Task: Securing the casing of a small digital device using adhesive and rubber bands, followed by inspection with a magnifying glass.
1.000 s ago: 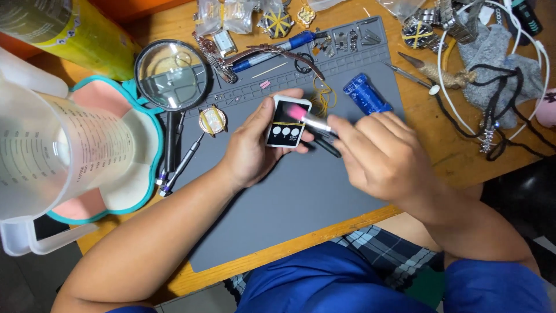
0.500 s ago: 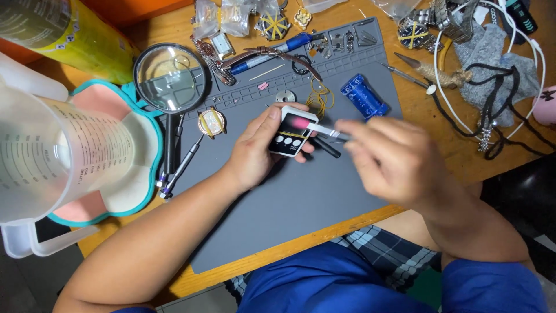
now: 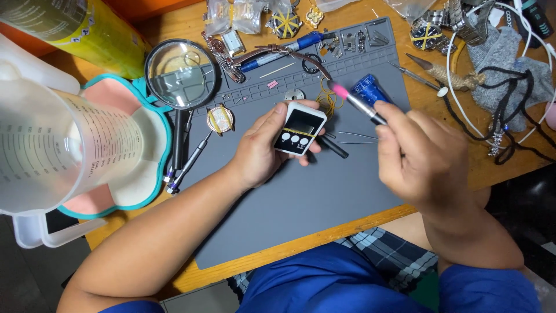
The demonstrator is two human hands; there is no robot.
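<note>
My left hand [image 3: 262,152] holds a small white digital timer [image 3: 299,128] with a dark screen and three round buttons, over the grey work mat [image 3: 301,197]. My right hand [image 3: 421,155] grips a thin pen-like tool with a pink tip [image 3: 354,101], lifted up and to the right of the timer, its tip apart from the screen. A black stick [image 3: 333,146] lies on the mat just under the timer.
A magnifying glass [image 3: 180,74], a small round watch case [image 3: 220,119], screwdrivers [image 3: 188,164], a blue pack [image 3: 370,90], watches and cords lie around the mat. A clear measuring jug [image 3: 52,150] and a pink-and-teal tray [image 3: 136,150] stand at the left. A yellow bottle [image 3: 87,29] lies top left.
The pink tip was touching the timer's screen; my right hand has lifted the tool away up and to the right. The timer is now turned face up in my left hand.
</note>
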